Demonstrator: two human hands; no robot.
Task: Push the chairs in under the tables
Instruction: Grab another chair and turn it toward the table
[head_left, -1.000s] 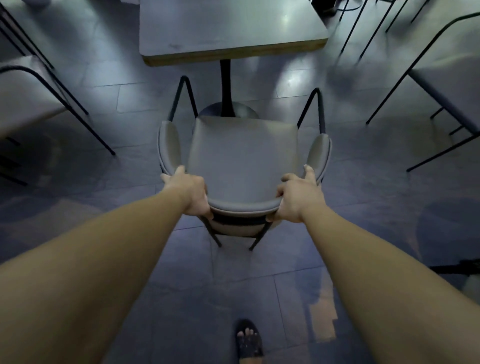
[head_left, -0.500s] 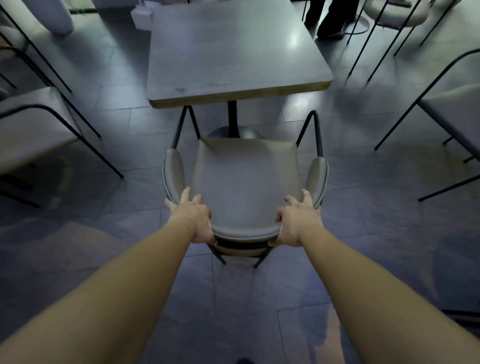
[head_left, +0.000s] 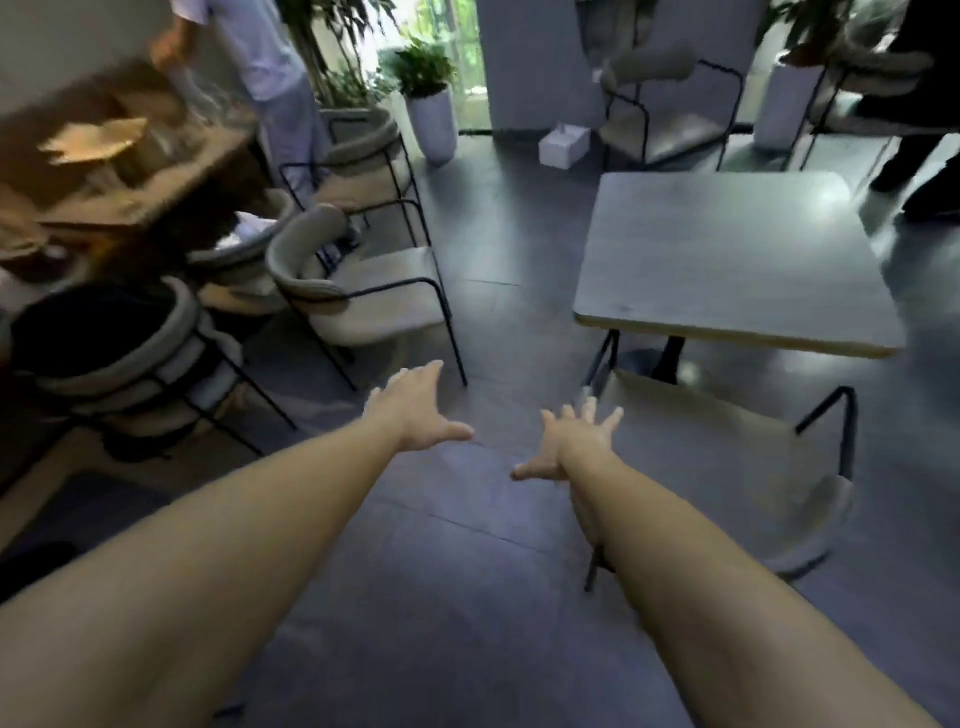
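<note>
A grey padded chair (head_left: 727, 467) with black metal legs stands at the right, its front tucked partly under the square grey table (head_left: 727, 260). My right hand (head_left: 571, 441) hovers open, fingers spread, just left of that chair and off it. My left hand (head_left: 415, 410) is open too, palm down, stretched over bare floor. Ahead of it, to the left, stands another grey chair (head_left: 363, 296), turned sideways and away from any table.
More grey chairs (head_left: 130, 364) cluster at the left beside a wooden table (head_left: 130, 182) with clutter. A person in light clothes (head_left: 260, 67) stands behind it. Potted plants (head_left: 431, 104), a white box (head_left: 563, 145), further chairs (head_left: 670, 104) and a person's dark legs (head_left: 914, 156) lie beyond.
Both hands have let go of the chair's backrest and opened. The view has swung left, so the chair and table now sit at the right and the left-hand chairs show.
</note>
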